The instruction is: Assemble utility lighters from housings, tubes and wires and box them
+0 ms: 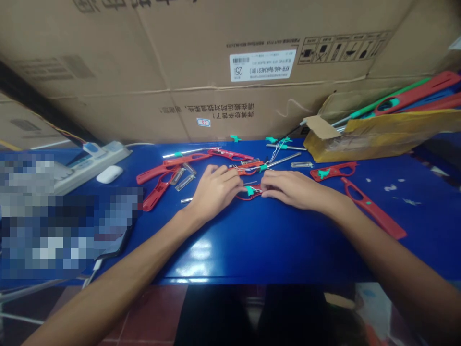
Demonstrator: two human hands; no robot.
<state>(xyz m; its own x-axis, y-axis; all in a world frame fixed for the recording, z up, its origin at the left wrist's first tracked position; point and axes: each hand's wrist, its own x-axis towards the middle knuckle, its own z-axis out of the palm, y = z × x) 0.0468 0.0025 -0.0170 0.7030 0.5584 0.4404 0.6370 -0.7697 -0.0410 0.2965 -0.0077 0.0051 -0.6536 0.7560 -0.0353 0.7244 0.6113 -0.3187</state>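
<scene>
Between my two hands lies a red plastic shell (256,188) with a green piece (249,191) and thin white wire in it. My left hand (218,190) has its fingers closed at the shell's left end. At the right end, the fingers of my right hand (288,188) are pressed together on the shell. Just beyond them sits another red shell (245,169) with white wires, beside a metal tube (286,159). More red shells (154,192) and clear small parts (185,182) are on the left. To the right are a red half with a green trigger (324,173) and a long red shell (382,214).
A large cardboard box (144,72) stands behind the blue table (216,245). At the back right, a yellow-taped carton (378,139) holds red and green pieces. On the left are a power strip (93,163), a white earphone case (109,174) and a blurred-out device (72,230).
</scene>
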